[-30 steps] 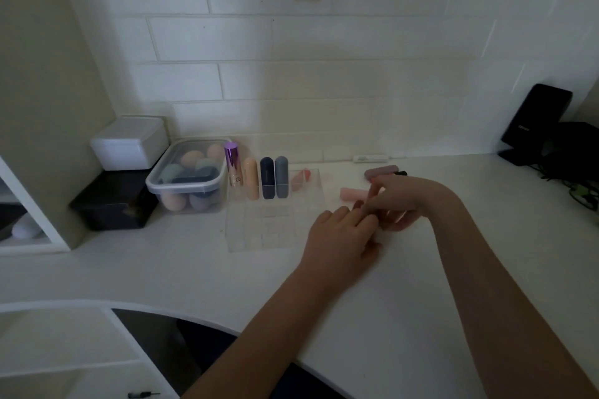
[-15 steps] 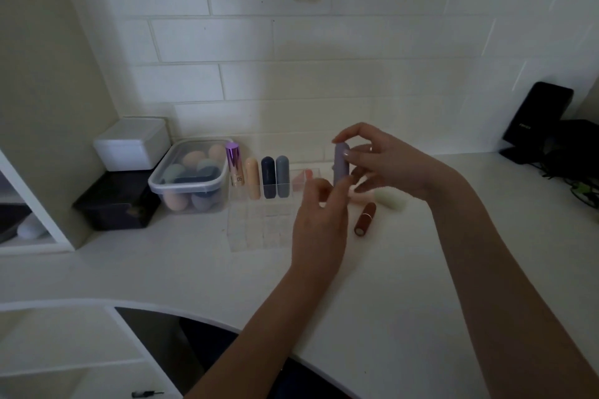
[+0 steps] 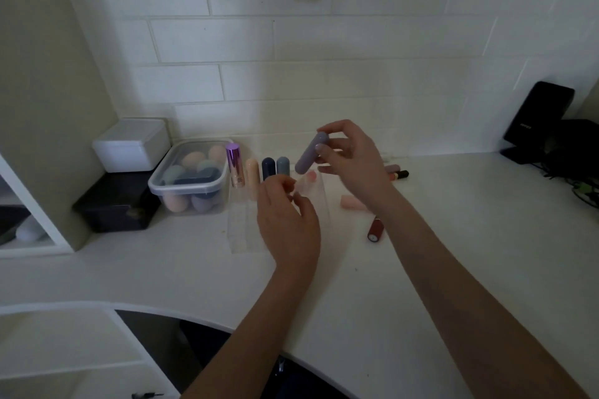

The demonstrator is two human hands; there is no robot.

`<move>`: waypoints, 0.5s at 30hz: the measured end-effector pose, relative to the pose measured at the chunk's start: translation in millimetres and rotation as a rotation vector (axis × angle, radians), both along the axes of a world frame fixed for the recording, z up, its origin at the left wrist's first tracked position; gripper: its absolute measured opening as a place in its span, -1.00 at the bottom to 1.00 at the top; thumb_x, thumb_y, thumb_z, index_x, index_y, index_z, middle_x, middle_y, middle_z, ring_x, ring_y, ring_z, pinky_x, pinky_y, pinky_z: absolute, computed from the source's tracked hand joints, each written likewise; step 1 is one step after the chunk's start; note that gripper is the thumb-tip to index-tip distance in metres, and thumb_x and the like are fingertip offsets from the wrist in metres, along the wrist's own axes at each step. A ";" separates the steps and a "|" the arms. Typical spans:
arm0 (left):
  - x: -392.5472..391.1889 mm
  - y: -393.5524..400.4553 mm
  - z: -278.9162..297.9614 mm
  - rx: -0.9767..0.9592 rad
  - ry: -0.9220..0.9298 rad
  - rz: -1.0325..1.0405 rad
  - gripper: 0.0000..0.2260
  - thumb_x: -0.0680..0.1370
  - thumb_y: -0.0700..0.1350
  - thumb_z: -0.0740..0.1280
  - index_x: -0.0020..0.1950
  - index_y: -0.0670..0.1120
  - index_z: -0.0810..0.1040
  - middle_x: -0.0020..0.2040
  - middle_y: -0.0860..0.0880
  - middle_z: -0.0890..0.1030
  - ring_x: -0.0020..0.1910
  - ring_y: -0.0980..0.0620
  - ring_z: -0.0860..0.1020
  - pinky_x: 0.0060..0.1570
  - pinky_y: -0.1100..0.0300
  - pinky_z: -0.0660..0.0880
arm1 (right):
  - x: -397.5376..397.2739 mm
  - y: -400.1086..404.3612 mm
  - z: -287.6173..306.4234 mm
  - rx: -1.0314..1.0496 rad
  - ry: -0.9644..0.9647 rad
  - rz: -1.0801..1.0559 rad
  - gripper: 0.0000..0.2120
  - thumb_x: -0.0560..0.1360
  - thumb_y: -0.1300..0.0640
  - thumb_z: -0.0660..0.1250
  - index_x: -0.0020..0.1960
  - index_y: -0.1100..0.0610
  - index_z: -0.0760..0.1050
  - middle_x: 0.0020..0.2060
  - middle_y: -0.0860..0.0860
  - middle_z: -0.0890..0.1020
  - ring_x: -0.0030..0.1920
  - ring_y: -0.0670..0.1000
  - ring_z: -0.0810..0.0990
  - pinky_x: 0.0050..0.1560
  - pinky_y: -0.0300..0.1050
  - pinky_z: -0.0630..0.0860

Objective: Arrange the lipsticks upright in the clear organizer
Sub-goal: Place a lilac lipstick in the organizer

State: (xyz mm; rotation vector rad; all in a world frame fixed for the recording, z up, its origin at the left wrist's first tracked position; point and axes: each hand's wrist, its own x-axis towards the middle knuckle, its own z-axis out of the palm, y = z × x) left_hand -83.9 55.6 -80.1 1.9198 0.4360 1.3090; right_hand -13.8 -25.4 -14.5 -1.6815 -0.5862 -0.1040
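Observation:
My right hand (image 3: pixel 353 159) pinches a mauve lipstick (image 3: pixel 310 154), tilted, above the back right of the clear organizer (image 3: pixel 243 230). Several lipsticks stand upright in the organizer's back row: a shiny purple one (image 3: pixel 235 168), a peach one (image 3: pixel 252 178), a navy one (image 3: pixel 268 168) and a grey one (image 3: pixel 282 165). A pink tip (image 3: pixel 311 175) shows behind them. My left hand (image 3: pixel 287 220) hovers over the organizer with loosely curled fingers and holds nothing. On the counter lie a pale pink lipstick (image 3: pixel 351 202), a dark red one (image 3: pixel 376 228) and two more (image 3: pixel 397 172) near the wall.
A lidded clear tub of makeup sponges (image 3: pixel 191 178) stands left of the organizer. A white box (image 3: pixel 131 144) sits on a black box (image 3: pixel 116 204) further left. A black device (image 3: pixel 538 121) and cables are at the far right. The counter's curved front edge (image 3: pixel 227 327) runs below my arms.
My right hand picked the mauve lipstick up from the counter, raised it and tilted it toward the organizer. My left hand moved left over the organizer and let go.

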 end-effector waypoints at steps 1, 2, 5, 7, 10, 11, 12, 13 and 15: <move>0.4 1.6 0.2 0.000 -0.005 0.017 -0.74 0.37 -0.41 0.32 -0.07 -0.12 0.41 -0.16 -0.04 0.50 -0.23 0.02 0.45 -0.23 0.21 0.37 | -1.7 6.6 -5.2 -0.005 -0.031 -0.007 -0.86 0.52 0.23 0.32 0.07 0.10 0.48 -0.16 -0.01 0.68 -0.11 -0.05 0.68 -0.07 -0.15 0.63; 0.4 2.3 0.2 0.007 0.000 0.027 -0.73 0.35 -0.43 0.32 -0.09 -0.12 0.41 -0.17 -0.05 0.51 -0.24 0.00 0.46 -0.23 0.17 0.37 | -3.0 12.2 -9.9 -0.024 -0.066 -0.019 -0.86 0.51 0.21 0.33 0.06 0.09 0.50 -0.17 -0.04 0.68 -0.10 -0.07 0.67 -0.06 -0.19 0.62; -1.1 0.9 0.5 0.052 0.012 0.030 -0.72 0.33 -0.43 0.31 -0.13 -0.09 0.40 -0.20 -0.02 0.50 -0.24 -0.04 0.50 -0.22 0.10 0.37 | -4.6 22.6 -19.0 -0.130 -0.157 -0.038 -0.83 0.51 0.22 0.32 0.09 0.09 0.53 -0.14 -0.03 0.65 -0.16 -0.18 0.62 -0.15 -0.47 0.49; -1.1 0.3 0.6 0.064 0.016 0.034 -0.71 0.33 -0.43 0.31 -0.15 -0.07 0.39 -0.21 0.03 0.46 -0.24 -0.04 0.50 -0.22 0.11 0.34 | -1.8 25.8 -24.4 -0.208 -0.177 -0.043 -0.80 0.51 0.22 0.32 0.12 0.10 0.54 -0.09 -0.01 0.65 -0.16 -0.16 0.59 -0.13 -0.45 0.46; -0.9 -0.1 1.1 0.065 0.029 0.027 -0.72 0.33 -0.42 0.31 -0.16 -0.07 0.39 -0.22 0.05 0.43 -0.25 -0.05 0.50 -0.20 0.11 0.29 | 5.5 25.1 -30.1 -0.330 -0.224 -0.097 -0.75 0.50 0.19 0.32 0.17 0.09 0.56 0.09 0.04 0.63 -0.01 -0.09 0.50 0.02 -0.33 0.45; -1.2 -0.2 1.3 0.068 0.037 0.025 -0.73 0.33 -0.41 0.32 -0.16 -0.07 0.39 -0.22 0.05 0.42 -0.24 -0.05 0.50 -0.20 0.12 0.28 | 7.7 23.7 -30.1 -0.343 -0.215 -0.086 -0.73 0.51 0.17 0.32 0.21 0.08 0.55 0.15 0.04 0.60 0.00 -0.09 0.48 -0.01 -0.46 0.39; -1.3 -0.4 1.6 0.073 0.043 0.023 -0.74 0.33 -0.41 0.32 -0.16 -0.08 0.39 -0.22 0.05 0.42 -0.24 -0.06 0.50 -0.19 0.12 0.27 | 10.2 21.4 -28.9 -0.351 -0.204 -0.070 -0.71 0.52 0.16 0.32 0.24 0.08 0.54 0.18 0.03 0.58 0.01 -0.09 0.48 -0.05 -0.54 0.35; -1.5 -0.5 1.7 0.081 0.045 0.021 -0.76 0.32 -0.40 0.31 -0.17 -0.10 0.40 -0.22 0.05 0.42 -0.24 -0.06 0.50 -0.19 0.12 0.26 | 12.6 17.6 -26.0 -0.357 -0.206 -0.067 -0.70 0.54 0.14 0.31 0.26 0.07 0.53 0.21 0.02 0.56 0.02 -0.07 0.49 -0.08 -0.59 0.32; -1.5 -0.8 0.8 0.129 0.049 0.010 -0.81 0.32 -0.37 0.27 -0.17 -0.12 0.42 -0.22 0.02 0.46 -0.22 -0.06 0.49 -0.17 0.12 0.25 | 21.2 5.3 -17.6 -0.347 -0.226 -0.127 -0.71 0.56 0.13 0.29 0.27 0.07 0.53 0.22 0.01 0.57 0.04 -0.03 0.53 -0.10 -0.55 0.32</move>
